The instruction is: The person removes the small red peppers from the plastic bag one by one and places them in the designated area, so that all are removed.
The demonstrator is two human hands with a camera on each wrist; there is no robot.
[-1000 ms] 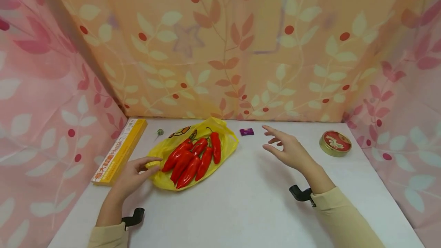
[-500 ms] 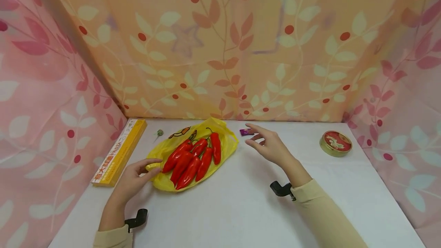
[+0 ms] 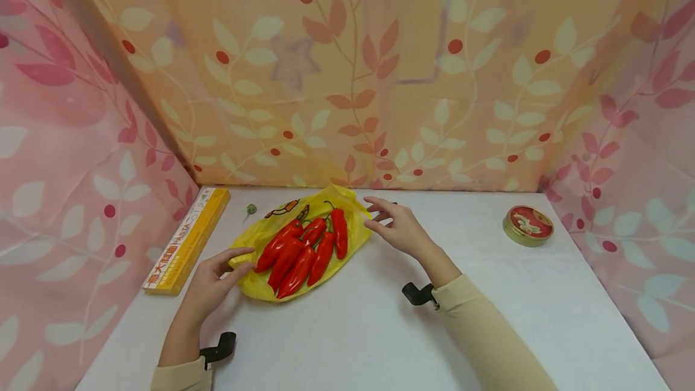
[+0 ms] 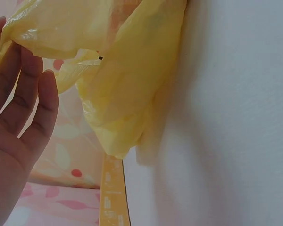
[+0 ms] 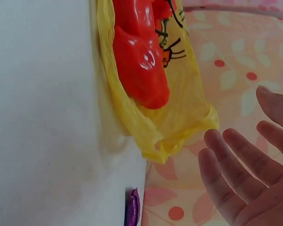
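Note:
A yellow plastic bag (image 3: 349,199) lies spread open on the white table, with several red chili peppers (image 3: 288,257) inside. At the bag's left end, my left hand (image 3: 213,279) pinches its edge between thumb and fingers. The left wrist view shows the gathered film (image 4: 23,35) running up to the fingertips. My right hand (image 3: 400,229) hovers at the bag's right edge, fingers spread and relaxed. In the right wrist view its fingertips come close to the yellow rim (image 5: 210,117), with nothing held.
A yellow and white pasta box (image 3: 187,243) lies along the left side, near a small green item (image 3: 251,209). A small purple wrapped packet (image 5: 132,209) sits behind my right hand. A round red and gold tin (image 3: 528,226) stands at right. Patterned cloth surrounds the table.
My right hand has moved left, passing over the purple packet to the bag's right edge. The left hand has stayed at the bag's left end, and the peppers have not moved.

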